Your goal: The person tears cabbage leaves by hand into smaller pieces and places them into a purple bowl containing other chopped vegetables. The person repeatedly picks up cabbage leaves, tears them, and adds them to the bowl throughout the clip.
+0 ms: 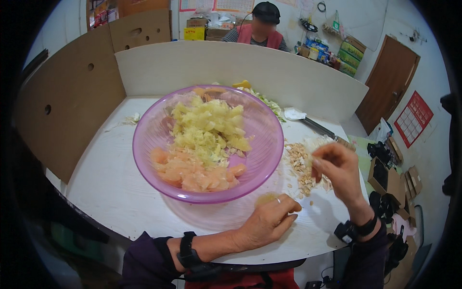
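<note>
A translucent purple plastic bowl (pixel 269 177) stands before me, holding pale yellow-green fruit pulp (pixel 211 123) at the back and pinkish-orange citrus-like pulp (pixel 195 173) at the front. To the right of the bowl lie a heap of beige seeds (pixel 299 159) and some whitish membrane scraps (pixel 314 141). My left hand (pixel 269 222) is low over the table's front, fingers bent and pointing right. Against its far side shows a yellowish translucent piece (pixel 266 198); its grip is unclear. My right hand (pixel 335 166) hangs over the seeds with curled, blurred fingers; their contents cannot be made out.
A dark-bladed knife (pixel 317 127) lies behind the seeds, white material at its tip. Greenish peel shreds (pixel 272 104) lie behind the bowl. A white panel (pixel 216 65) and a brown cardboard panel (pixel 75 97) border the table. Another person (pixel 260 30) is beyond.
</note>
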The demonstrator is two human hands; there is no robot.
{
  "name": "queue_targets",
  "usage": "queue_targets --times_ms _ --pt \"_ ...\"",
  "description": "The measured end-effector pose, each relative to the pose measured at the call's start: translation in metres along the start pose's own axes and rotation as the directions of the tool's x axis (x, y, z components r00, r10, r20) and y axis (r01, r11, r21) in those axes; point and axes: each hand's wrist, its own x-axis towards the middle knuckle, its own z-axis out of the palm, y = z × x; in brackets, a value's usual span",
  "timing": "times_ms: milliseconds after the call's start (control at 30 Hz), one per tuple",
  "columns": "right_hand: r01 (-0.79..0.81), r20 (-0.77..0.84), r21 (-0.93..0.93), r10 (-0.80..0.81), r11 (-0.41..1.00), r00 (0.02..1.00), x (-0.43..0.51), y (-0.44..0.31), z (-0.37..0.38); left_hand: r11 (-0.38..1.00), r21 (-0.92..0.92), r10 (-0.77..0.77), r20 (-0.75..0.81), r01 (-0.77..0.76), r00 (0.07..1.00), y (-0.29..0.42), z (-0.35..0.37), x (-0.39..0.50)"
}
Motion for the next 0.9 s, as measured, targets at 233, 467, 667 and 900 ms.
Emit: queue_targets --times_ms 233,467,667,900 --pt "0.107 0.14 -0.308 -0.066 0.945 0.988 0.125 -0.04 0.064 0.998 -0.067 0.017 0.05 -0.014 0.999 -0.007 0.005 -0.006" --pt "0.595 0.388 -0.338 -0.468 0.729 0.794 0.081 -0.071 0.076 0.998 -0.054 0.013 0.058 -0.01 0.998 -0.007 0.008 -0.01" --pt "0.951 0.671 -0.249 -0.675 0.183 0.306 -0.059 -0.116 0.092 0.995 -0.095 -0.006 0.005 0.006 1.0 -0.004 0.007 -0.01" --pt "0.944 0.369 -0.308 -0.929 -0.118 0.004 -0.065 -0.089 0.112 0.983 0.182 0.045 -0.157 -0.016 0.987 -0.007 -0.013 0.007"
